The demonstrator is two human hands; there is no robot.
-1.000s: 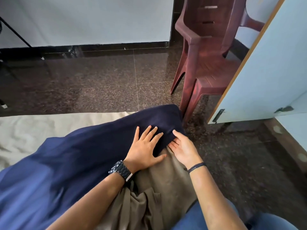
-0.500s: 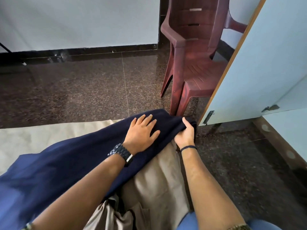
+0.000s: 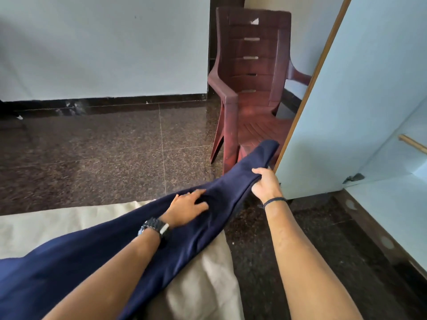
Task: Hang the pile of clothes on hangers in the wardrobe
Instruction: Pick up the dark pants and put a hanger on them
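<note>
1. Gripping the far end of the navy garment (image 3: 129, 248), the person's right hand (image 3: 265, 184) has its fingers curled round a bunched fold and holds that end above the floor.
2. Their left hand (image 3: 187, 205) lies flat on top of the same cloth, fingers spread and fairly straight (a dark watch (image 3: 155, 227) sits on that wrist, a thin dark band (image 3: 273, 200) on the other).
3. From the right hand the navy garment runs back in a long slope toward the lower left, over a beige sheet (image 3: 57, 224) spread on the dark speckled floor (image 3: 104, 155).
4. Its raised tip hangs just in front of a maroon plastic chair (image 3: 251, 88), close to the chair's front leg; whether they touch I cannot tell.
5. Beside the chair stands a pale blue wardrobe door (image 3: 360, 100) with a wooden edge, swung open, near the right hand.
</note>
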